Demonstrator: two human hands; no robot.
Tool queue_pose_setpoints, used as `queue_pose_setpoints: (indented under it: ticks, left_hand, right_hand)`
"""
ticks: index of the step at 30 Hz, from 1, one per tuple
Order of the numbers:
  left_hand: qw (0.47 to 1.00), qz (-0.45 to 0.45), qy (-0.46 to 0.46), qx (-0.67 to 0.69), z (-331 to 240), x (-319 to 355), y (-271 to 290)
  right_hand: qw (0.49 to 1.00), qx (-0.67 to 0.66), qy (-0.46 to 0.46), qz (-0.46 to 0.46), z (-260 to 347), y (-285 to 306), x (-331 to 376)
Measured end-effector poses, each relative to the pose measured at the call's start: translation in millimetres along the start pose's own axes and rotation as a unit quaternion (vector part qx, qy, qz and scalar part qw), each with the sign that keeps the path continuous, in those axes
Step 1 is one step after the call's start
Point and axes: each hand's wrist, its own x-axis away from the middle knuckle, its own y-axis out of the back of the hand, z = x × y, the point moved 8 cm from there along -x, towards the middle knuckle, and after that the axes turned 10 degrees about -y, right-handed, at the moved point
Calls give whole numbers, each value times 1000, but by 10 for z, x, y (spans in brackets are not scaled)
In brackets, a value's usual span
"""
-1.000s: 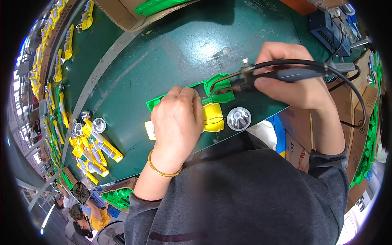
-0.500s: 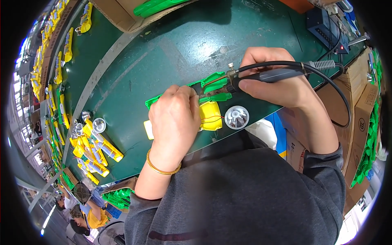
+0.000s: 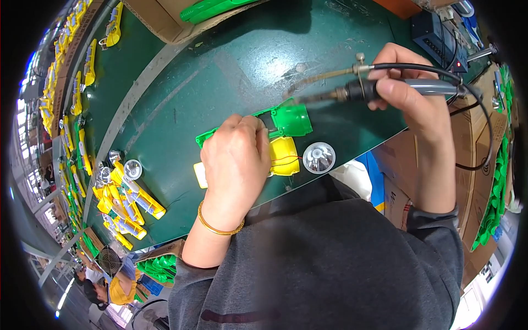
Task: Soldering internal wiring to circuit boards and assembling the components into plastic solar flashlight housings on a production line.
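Note:
My right hand (image 3: 410, 88) grips a soldering iron (image 3: 357, 91) with a thin bent feed tube beside its tip. The tip is up and slightly right of a green flashlight shell half (image 3: 292, 120), apart from it. My left hand (image 3: 237, 157) is closed over the middle of this green shell, and its fingertips are hidden behind the knuckles. Alongside the shell, nearer my body, lies a yellow flashlight body (image 3: 284, 156), partly under the left hand. Thin red and black wires cross it toward a round clear-and-silver reflector (image 3: 319, 158) on the table.
A pile of yellow flashlight bodies (image 3: 129, 201) lies at the left on the green table (image 3: 220, 77). More stand along a belt (image 3: 69, 137) at far left. An open carton (image 3: 159, 22) sits at the back. A blue control box (image 3: 434, 38) is at back right. People work at lower left.
My right hand has drawn the soldering iron up and to the right, off the green shell. My left hand stays in place.

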Motion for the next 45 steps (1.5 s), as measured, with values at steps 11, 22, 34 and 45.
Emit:
queue_pose_setpoints:
  ticks: [11, 22, 34, 45]
  left_hand:
    - [999, -9, -11, -34, -98, 2, 9]
    - [993, -41, -46, 100, 38, 16, 323]
    - [996, 49, -67, 38, 285, 255, 477]
    - [995, -12, -96, -39, 692, 648, 715]
  right_hand:
    - [937, -318, 69, -129, -593, -664, 141]
    - [919, -350, 91, -155, -523, -418, 246]
    - [929, -301, 104, -189, -574, -282, 327]
    - [925, -323, 114, -165, -485, -277, 177]
